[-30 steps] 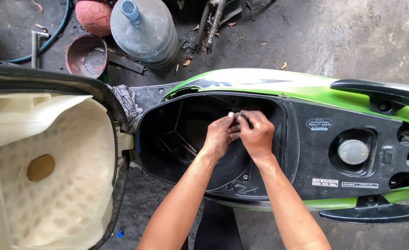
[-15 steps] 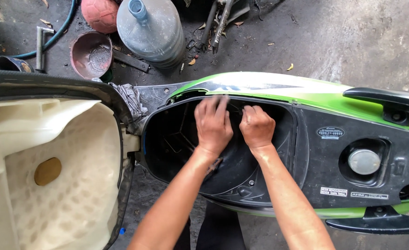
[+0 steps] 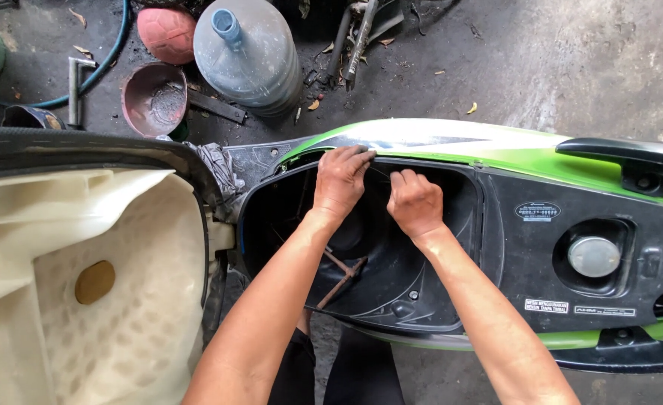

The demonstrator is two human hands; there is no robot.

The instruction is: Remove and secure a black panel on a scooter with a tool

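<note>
A rusty cross wrench (image 3: 340,276) lies in the black storage bin (image 3: 391,285). Both hands, left hand (image 3: 340,180) and right hand (image 3: 415,201), press loosely curled, holding nothing, on the bin's far rim by the green panel (image 3: 451,142). Beyond, a water jug (image 3: 247,54) lies on the floor.

Both hands, left hand (image 3: 340,182) and right hand (image 3: 415,202), crowd the far rim of the open storage bucket (image 3: 391,277), so that edge is pretty much taken, but the near half of the bucket is wide open apart from a rusty cross wrench (image 3: 340,276) lying at the bottom. To the left the flipped-up seat (image 3: 84,285) walls things off, and on the right the fuel cap (image 3: 593,256) panel is unobstructed.
</note>
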